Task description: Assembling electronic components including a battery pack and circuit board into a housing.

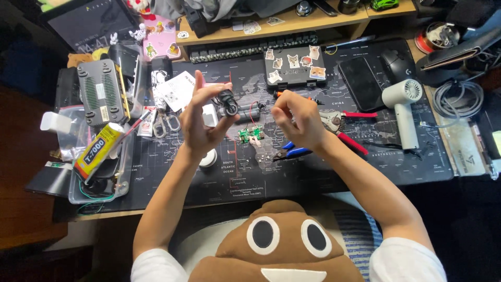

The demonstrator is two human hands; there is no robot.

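Both hands raised: left hand [201, 122] fingers pinch black part [228, 103].

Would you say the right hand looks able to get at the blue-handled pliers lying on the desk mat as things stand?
Probably yes. The right hand hovers just above the blue-handled pliers, and nothing lies between them. Its fingers are pinched together, perhaps around something small, so it may need to free them first. The left hand holds a small black part off to the side.
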